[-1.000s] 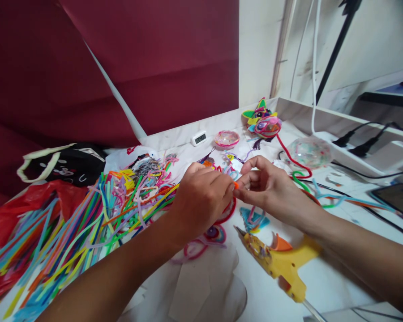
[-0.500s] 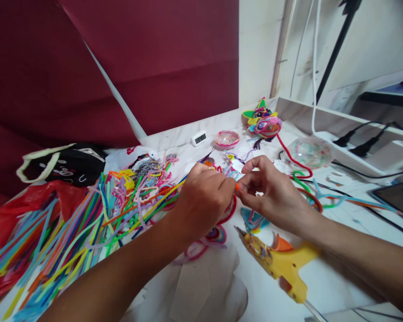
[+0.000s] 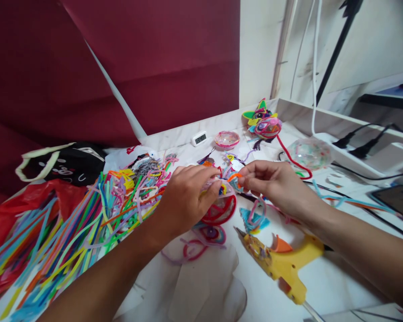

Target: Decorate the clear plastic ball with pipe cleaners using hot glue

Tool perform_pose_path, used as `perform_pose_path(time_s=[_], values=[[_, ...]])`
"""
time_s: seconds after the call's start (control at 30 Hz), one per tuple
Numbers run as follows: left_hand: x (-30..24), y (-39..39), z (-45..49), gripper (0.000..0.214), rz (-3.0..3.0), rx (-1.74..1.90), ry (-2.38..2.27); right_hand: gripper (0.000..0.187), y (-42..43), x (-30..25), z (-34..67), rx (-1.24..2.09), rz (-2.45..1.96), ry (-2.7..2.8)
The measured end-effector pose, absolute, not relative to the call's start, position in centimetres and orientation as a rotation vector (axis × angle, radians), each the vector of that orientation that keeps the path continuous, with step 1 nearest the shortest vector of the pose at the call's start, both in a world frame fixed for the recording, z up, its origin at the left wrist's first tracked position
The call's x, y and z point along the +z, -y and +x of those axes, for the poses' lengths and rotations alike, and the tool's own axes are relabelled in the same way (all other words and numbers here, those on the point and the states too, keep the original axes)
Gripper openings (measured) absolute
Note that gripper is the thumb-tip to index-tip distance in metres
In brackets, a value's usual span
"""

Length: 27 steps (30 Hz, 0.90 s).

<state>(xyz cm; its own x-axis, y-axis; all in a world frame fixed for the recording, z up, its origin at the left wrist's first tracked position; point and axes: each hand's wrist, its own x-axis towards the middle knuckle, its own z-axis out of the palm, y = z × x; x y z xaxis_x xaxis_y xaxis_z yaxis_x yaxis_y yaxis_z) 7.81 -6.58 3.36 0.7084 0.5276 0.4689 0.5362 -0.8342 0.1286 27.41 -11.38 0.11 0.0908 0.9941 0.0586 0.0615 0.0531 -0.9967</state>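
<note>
My left hand (image 3: 188, 197) is closed around a round clear piece edged with red and pink pipe cleaner (image 3: 221, 211); its thumb lies across the front. To the right, my right hand (image 3: 270, 181) pinches a small orange pipe cleaner piece (image 3: 235, 176) close to that round piece. Whether the two pieces touch is hard to make out. Just below lies a rainbow-coloured eye shape (image 3: 213, 233) of coiled pipe cleaner, with a pink loop (image 3: 192, 251) beside it. A blue triangular piece (image 3: 248, 218) rests under my right hand.
A yellow glue gun (image 3: 282, 266) lies in front of my right forearm. Loose pipe cleaners (image 3: 77, 237) spread over the left side. At the back stand a small digital clock (image 3: 199, 138), a clear bowl (image 3: 227, 139) and a colourful finished figure (image 3: 263, 120). A power strip (image 3: 349, 154) sits at right.
My hands have moved apart from their close pinch on a small orange bit. My left hand has shifted left and down onto the round piece, while my right still pinches orange pipe cleaner.
</note>
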Motion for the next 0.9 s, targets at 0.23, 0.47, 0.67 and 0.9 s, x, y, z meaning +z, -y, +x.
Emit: perform_pose_path(time_s=[0.23, 0.47, 0.67, 0.9], values=[[2.2, 6.8, 6.2, 0.036, -2.993, -0.756, 0.99, 0.013, 10.0, -0.1, 27.2, 1.199, -1.334, 1.227], [1.8, 7.4, 6.2, 0.035, -2.971, -0.851, 0.922, 0.006, 9.2, -0.9, 26.9, 1.149, -1.353, 1.338], [1.6, 7.6, 6.0, 0.035, -2.96, -0.845, 0.891, 0.01, 9.3, -1.0, 26.6, 1.096, -1.391, 1.359], [1.7, 7.8, 6.1, 0.037, -2.98, -0.801, 0.878, 0.012, 9.2, -1.9, 26.3, 1.025, -1.447, 1.389]])
